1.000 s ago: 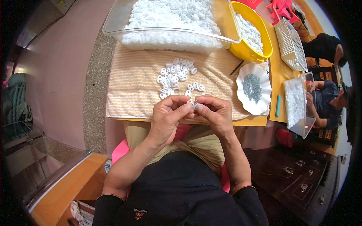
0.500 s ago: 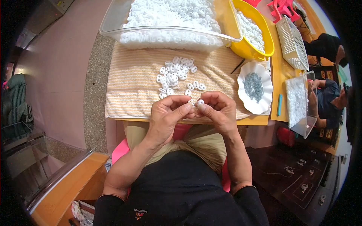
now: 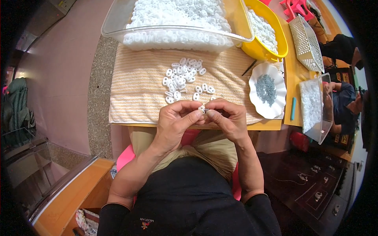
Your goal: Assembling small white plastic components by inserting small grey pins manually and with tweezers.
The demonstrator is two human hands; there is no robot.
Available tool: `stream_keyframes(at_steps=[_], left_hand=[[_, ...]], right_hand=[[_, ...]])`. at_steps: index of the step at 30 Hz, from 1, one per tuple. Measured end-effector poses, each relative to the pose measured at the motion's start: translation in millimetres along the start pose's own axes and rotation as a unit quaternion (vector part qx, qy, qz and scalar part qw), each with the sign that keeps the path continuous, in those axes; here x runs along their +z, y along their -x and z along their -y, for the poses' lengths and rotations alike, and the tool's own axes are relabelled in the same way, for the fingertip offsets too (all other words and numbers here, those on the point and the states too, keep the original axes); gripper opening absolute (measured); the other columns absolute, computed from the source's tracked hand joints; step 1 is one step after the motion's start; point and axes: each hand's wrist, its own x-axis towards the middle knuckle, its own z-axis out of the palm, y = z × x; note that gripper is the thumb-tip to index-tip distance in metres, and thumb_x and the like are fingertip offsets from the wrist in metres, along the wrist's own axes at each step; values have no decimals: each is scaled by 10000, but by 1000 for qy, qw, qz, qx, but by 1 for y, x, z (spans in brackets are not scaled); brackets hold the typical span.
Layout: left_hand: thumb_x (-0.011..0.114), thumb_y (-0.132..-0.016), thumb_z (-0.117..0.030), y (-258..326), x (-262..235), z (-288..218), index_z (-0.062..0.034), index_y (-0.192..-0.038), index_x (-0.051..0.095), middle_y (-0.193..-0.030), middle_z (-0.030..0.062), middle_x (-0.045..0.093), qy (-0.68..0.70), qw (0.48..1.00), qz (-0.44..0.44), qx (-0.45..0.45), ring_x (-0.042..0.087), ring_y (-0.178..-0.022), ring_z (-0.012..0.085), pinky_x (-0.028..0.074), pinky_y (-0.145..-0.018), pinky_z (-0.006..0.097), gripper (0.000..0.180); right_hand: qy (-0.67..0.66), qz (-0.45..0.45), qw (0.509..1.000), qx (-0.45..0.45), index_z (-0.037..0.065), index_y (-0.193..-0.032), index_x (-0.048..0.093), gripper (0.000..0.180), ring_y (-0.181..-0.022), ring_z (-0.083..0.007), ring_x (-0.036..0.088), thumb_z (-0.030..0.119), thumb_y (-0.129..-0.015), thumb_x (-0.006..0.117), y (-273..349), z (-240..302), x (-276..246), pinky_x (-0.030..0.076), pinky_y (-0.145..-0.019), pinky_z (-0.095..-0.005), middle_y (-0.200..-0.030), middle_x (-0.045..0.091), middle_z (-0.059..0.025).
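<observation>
Little has moved since the earlier frames: both hands stay pressed together at the near edge of the table, and the fingertips have only shifted slightly around the piece between them.

Item, left hand: centre of frame, fingers curled, thumb and forefinger pinching a small white ring piece.
Item, right hand: just beside the left, touching it at the fingertips, fingers clenched about the same piece; whether a pin or other small part is also held cannot be told.
Item, loose pile of white pieces: upper centre, on the striped towel, near the hands but apart from them.
Item, clear tub: top of frame, heaped with white pieces.
Item, yellow bowl: upper right, also holding white pieces.
Item, white scalloped dish: right of centre, holding small grey parts.

Progress, by judgement: one piece is in hand. The pile on the towel and the full tub suggest most of the stock is unworked, and no separate heap of finished pieces can be told apart.
</observation>
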Motion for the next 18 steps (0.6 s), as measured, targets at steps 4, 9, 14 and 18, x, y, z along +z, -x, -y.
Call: stream_keyframes(at_steps=[4, 9, 14, 18], left_hand=[[658, -864, -40, 0, 0, 0, 42, -1062, 631, -892, 101, 675, 1, 1000, 1, -3, 645, -771, 127, 553, -734, 253, 217], [657, -864, -38, 1, 0, 1, 43, -1062, 629, -886, 100, 675, -4, 1000, -4, -2, 646, -771, 125, 552, -734, 251, 215], [649, -860, -28, 1, 2, 3, 24, -1038, 625, -877, 106, 677, -7, 1000, -13, 2, 661, -761, 141, 562, -727, 260, 187], [644, -863, -27, 0, 1, 4, 26, -1038, 624, -868, 108, 676, -6, 1000, -14, 6, 660, -756, 143, 562, -728, 261, 183]], right_hand=[[14, 3, 1000, -2, -67, -999, 633, 130, -816, -157, 641, -48, -877, 595, 0, -4, -2, 553, -701, -254, -958, 633, -129], [18, 5, 1000, 13, -63, -979, 646, 112, -793, -136, 632, -22, -889, 594, 0, 0, 0, 536, -684, -239, -918, 645, -103], [-2, -5, 999, 39, -58, -967, 654, 106, -785, -128, 627, -6, -891, 601, 0, 4, 2, 529, -681, -236, -899, 650, -94], [-11, -10, 999, 53, -55, -969, 658, 108, -799, -124, 625, -6, -887, 607, 1, 3, 3, 529, -690, -235, -917, 651, -93]])
